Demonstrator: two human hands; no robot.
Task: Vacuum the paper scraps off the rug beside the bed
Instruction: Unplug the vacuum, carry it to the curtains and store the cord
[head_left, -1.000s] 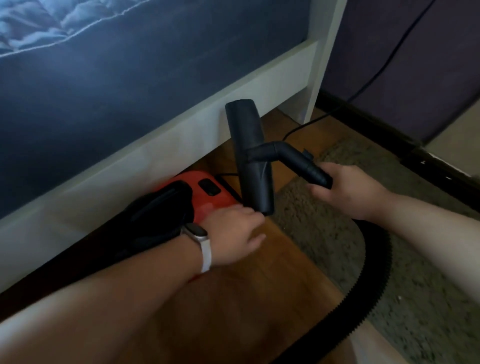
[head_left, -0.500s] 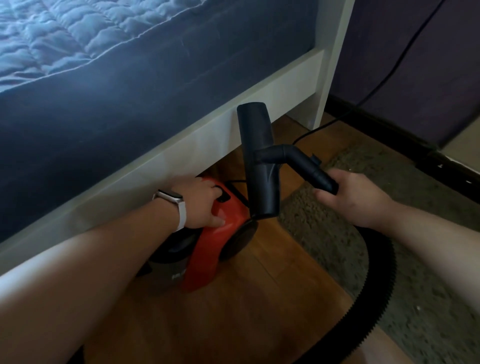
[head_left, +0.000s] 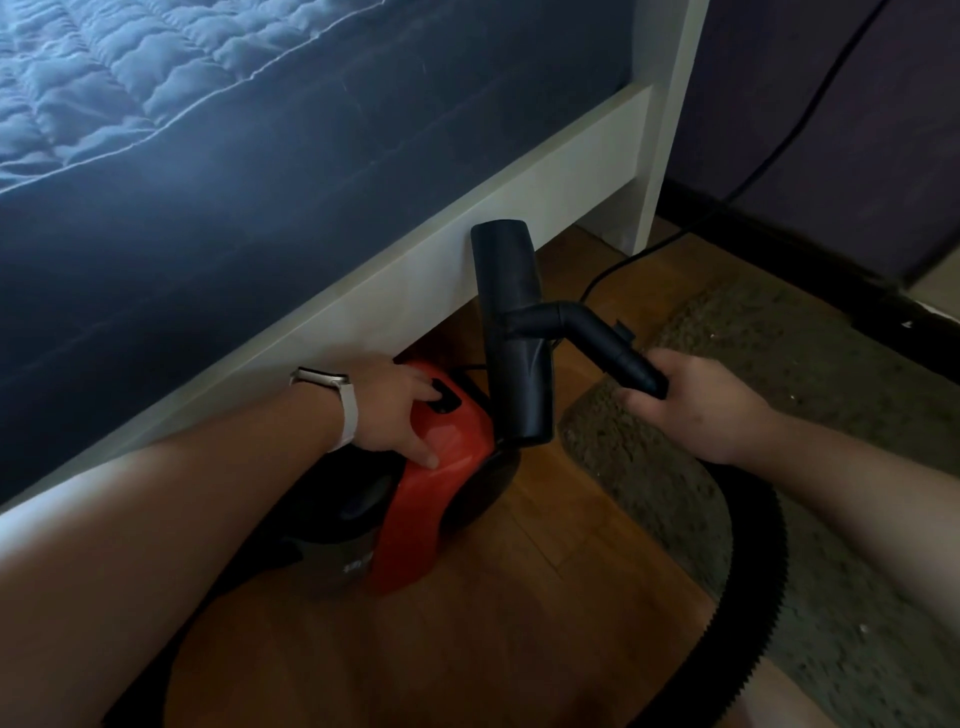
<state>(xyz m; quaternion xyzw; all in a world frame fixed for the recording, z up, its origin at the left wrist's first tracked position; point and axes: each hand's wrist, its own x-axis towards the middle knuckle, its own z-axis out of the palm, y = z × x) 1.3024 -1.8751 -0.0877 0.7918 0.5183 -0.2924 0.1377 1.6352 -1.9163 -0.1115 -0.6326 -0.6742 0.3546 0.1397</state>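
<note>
Upper left: blue quilted bed (head_left: 156, 156), with its white side rail (head_left: 545, 176) running diagonally to upper right.
Left hand (head_left: 395, 410), pale wristband (head_left: 345, 410) on the wrist, lies flat on the red vacuum body (head_left: 441, 483) at lower centre. Fingers are spread and not wrapped round anything. One fingertip is on the black button (head_left: 445, 402), thumb on the red shell.
The vacuum body sits on the wood floor (head_left: 519, 597), partly under the rail.
Centre: black floor nozzle (head_left: 511, 332) is lifted and upright, its lower end just over the red shell.
Right hand (head_left: 696, 410) has its fingers wrapped round the black tube (head_left: 608, 345) behind the nozzle.
Ribbed hose (head_left: 753, 582) curves down to the lower right.
Rug (head_left: 831, 389) is on the right, under the right hand. A few pale specks (head_left: 862, 627) lie on it, too small to confirm as paper.
Power cord (head_left: 779, 150) is at upper right.
</note>
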